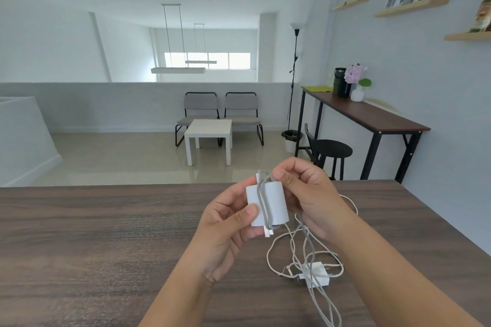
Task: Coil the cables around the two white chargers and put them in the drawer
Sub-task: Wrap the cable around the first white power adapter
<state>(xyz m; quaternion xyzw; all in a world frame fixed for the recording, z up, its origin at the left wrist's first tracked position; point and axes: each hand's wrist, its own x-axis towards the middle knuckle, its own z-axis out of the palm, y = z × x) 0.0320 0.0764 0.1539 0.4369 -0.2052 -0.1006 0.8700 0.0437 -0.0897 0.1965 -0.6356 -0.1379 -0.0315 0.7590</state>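
A white charger (276,203) is held above the dark wooden table (106,233). My left hand (225,228) grips it from the left, thumb on its front face. A grey cable (263,202) runs once around its body. My right hand (308,194) pinches that cable at the charger's top right. The rest of the grey cable hangs down to the table and loops toward the near edge. A second, smaller white charger (317,275) lies on the table under my right forearm, with a pale braided cable (276,249) loosely tangled around it. No drawer is in view.
Beyond the table's far edge are a white side table (208,131), two grey chairs (220,111), a black stool (333,148) and a tall dark desk (372,117) with a vase along the right wall.
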